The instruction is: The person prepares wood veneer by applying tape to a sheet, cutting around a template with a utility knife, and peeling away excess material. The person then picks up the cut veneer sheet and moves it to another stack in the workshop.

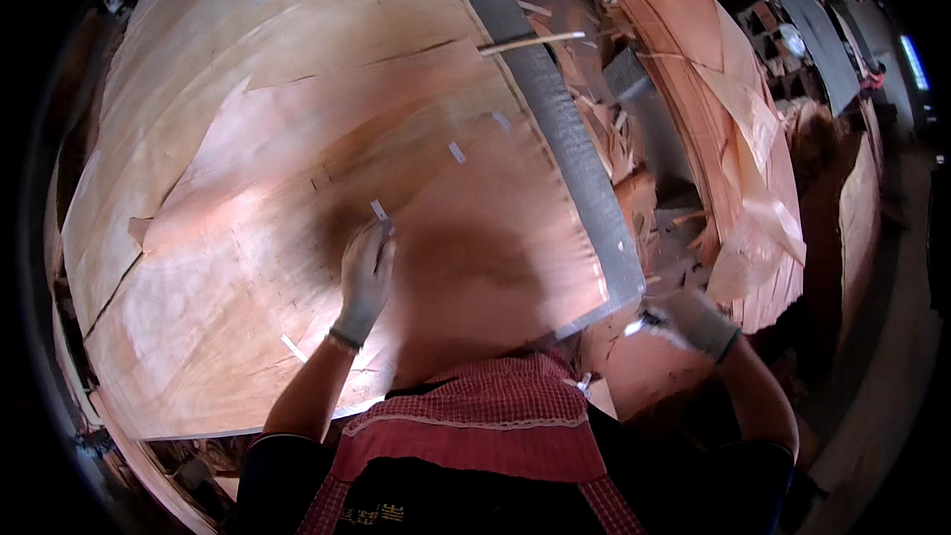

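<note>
My left hand (367, 277), in a white glove with a dark band at the wrist, lies on the large pale wood veneer sheet (248, 297), fingers stretched out at a short strip of white tape (378, 210). Several other such strips dot the sheet. Beyond the sheet's lower right corner is my gloved right hand (684, 324), closed on a small white-and-dark object (644, 324) too small to name. The sheet rests over a dark board (604, 253), and a crack runs through its left part.
A thin pale stick (535, 40) crosses the board's upper edge. At the right lies a curved stack of reddish veneer (708, 59), with scraps (609, 144) between it and the board. A grey panel (812, 30) is farther back at the upper right. My red checked apron (466, 406) borders the sheet's lower edge.
</note>
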Tool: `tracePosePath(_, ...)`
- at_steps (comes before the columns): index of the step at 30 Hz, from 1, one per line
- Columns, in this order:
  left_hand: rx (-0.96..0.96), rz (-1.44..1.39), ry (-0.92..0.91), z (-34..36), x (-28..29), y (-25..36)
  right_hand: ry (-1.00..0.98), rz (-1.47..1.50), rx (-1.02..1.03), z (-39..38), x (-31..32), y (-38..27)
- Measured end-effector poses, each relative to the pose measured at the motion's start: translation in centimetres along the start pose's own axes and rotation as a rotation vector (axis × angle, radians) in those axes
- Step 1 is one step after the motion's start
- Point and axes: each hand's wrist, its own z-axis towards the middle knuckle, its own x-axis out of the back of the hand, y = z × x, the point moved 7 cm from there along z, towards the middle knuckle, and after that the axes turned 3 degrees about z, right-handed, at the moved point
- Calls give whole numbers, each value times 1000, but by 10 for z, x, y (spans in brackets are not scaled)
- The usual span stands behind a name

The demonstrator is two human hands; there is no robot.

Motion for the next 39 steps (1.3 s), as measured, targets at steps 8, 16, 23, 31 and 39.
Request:
tracePosePath(8,5,-105,-48,-114,13,33,-438,953,-172,-50,-201,-102)
tracePosePath(16,-169,-90,-174,-172,-6,66,-9,641,-90,-52,-229,-76)
tracePosePath(23,-418,40,-313,-181,-53,108,855,902,-355,29,-97,41)
tracePosePath(31,-318,90,-336,-163,-86,133,789,573,-135,71,-79,42)
tracePosePath(39,-267,195,-309,-154,-123,166,697,467,-204,62,-43,12)
